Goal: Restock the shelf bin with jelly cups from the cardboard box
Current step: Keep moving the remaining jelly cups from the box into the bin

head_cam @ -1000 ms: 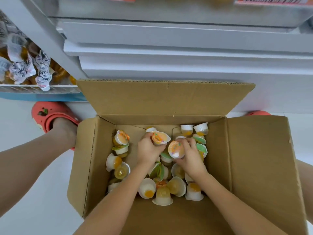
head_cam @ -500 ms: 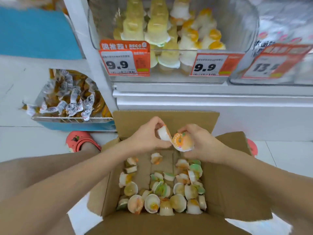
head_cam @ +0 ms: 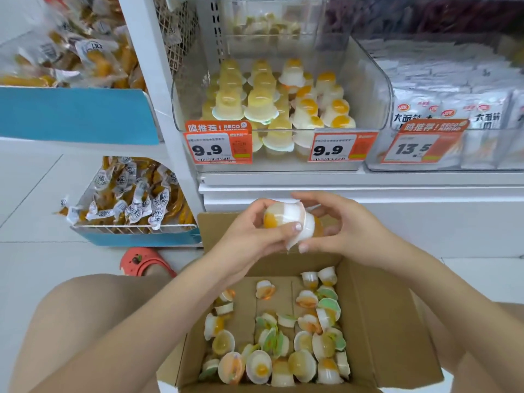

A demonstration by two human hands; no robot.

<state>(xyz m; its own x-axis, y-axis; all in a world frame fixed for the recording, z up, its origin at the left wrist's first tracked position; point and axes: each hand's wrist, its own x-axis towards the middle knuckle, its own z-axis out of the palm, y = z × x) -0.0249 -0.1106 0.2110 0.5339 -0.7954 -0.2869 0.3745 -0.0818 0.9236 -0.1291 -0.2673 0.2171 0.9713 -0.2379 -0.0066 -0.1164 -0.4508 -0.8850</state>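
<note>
An open cardboard box (head_cam: 380, 330) sits on the floor between my knees, with several loose jelly cups (head_cam: 283, 347) lying in its bottom. Above the box's far flap, my left hand (head_cam: 249, 236) grips a white jelly cup with an orange top (head_cam: 283, 217). My right hand (head_cam: 348, 228) holds a second cup (head_cam: 309, 231), pressed against the first and mostly hidden. On the shelf above stands a clear plastic bin (head_cam: 365, 89) with rows of stacked jelly cups (head_cam: 272, 100) inside.
Price tags reading 9.9 (head_cam: 218, 146) hang on the bin's front. A neighbouring bin of white packets (head_cam: 453, 109) stands to the right. Wrapped snacks fill a wire basket (head_cam: 133, 199) at floor level on the left. A red clog (head_cam: 141, 262) shows beside the box.
Both hands lifted out of the box with a cup each and rose toward the shelf. The cups are now pressed together, and my view tilted up to the bin.
</note>
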